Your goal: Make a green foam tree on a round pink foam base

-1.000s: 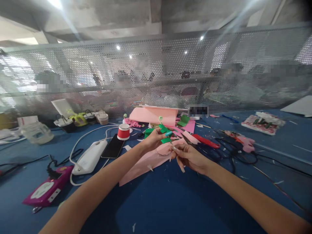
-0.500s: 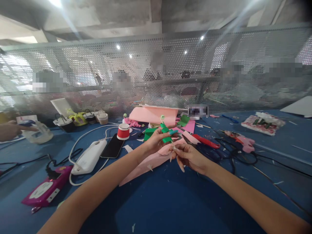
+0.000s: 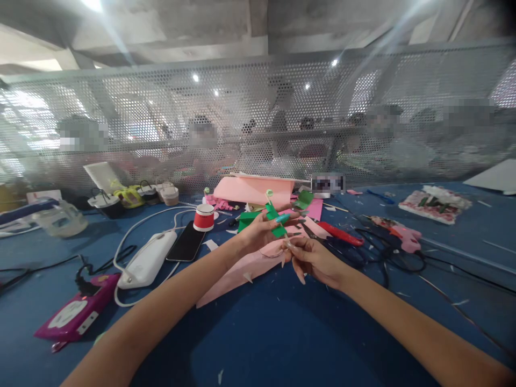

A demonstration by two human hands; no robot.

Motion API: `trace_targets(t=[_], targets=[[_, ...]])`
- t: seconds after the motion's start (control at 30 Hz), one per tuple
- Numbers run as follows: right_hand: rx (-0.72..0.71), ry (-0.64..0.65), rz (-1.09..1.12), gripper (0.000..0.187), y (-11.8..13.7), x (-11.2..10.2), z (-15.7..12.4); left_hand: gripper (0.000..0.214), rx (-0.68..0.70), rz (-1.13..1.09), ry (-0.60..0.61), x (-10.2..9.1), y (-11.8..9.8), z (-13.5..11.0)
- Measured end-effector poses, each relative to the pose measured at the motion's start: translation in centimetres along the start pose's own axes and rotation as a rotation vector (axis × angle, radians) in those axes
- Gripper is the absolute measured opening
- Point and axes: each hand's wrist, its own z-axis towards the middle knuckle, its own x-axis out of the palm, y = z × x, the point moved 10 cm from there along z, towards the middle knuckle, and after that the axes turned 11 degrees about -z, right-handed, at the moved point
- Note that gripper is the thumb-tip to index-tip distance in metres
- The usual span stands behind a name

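My left hand is closed at thumb and index on a piece of green paper around a thin stick, with its other fingers stretched out to the right. The stick slants upward to a pale green, bud-like tip. My right hand pinches the stick's lower end between thumb and index finger. Under both hands lies a sheet of pink paper. Another green piece is just left of my left hand. My fingers hide part of the stick.
A red-and-white paper cup, a black phone, a white power bank and a purple power strip stand to the left. On the right are red-handled scissors, a pink glue gun and black cables. A perforated metal screen rises behind.
The fingers of my left hand have spread further right, and the green paper has turned slightly. At the far left, another person's hand has left the view. My right hand stays in place.
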Motion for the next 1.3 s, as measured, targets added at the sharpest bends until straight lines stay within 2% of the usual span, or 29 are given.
trace_targets(t=[0.07, 0.13, 0.3, 0.43, 0.63, 0.83, 1.07, 1.3], targets=[[-0.006, -0.018, 0.016, 0.029, -0.1, -0.2, 0.0, 0.068, -0.047, 0.008, 0.073, 0.5, 0.4, -0.1], [-0.017, -0.048, 0.023, 0.029, 0.0, -0.6, 0.0, 0.07, -0.087, 0.03, 0.094, 0.5, 0.7, -0.2], [-0.044, -0.09, 0.018, 0.03, 0.4, -1.0, 0.0, 0.074, -0.11, 0.059, 0.067, 0.2, 1.0, -0.1], [-0.027, -0.131, 0.014, 0.031, 0.3, -1.4, 0.0, 0.064, -0.096, 0.065, 0.047, 0.3, 1.0, -0.1], [-0.013, -0.161, -0.003, 0.036, 0.0, -1.9, 0.2, 0.043, -0.018, 0.051, -0.094, -0.7, 0.5, 0.2], [0.003, -0.17, -0.029, 0.038, -0.2, -1.9, 0.2, 0.028, -0.029, 0.066, -0.204, -1.4, 0.7, 0.5], [0.015, -0.156, -0.03, 0.039, -0.4, -1.7, 0.3, 0.02, -0.002, 0.057, -0.226, -1.4, 0.4, 0.5], [0.023, -0.168, -0.033, 0.038, -0.5, -1.9, 0.2, 0.021, -0.025, 0.083, -0.23, -1.5, 0.5, 0.4]])
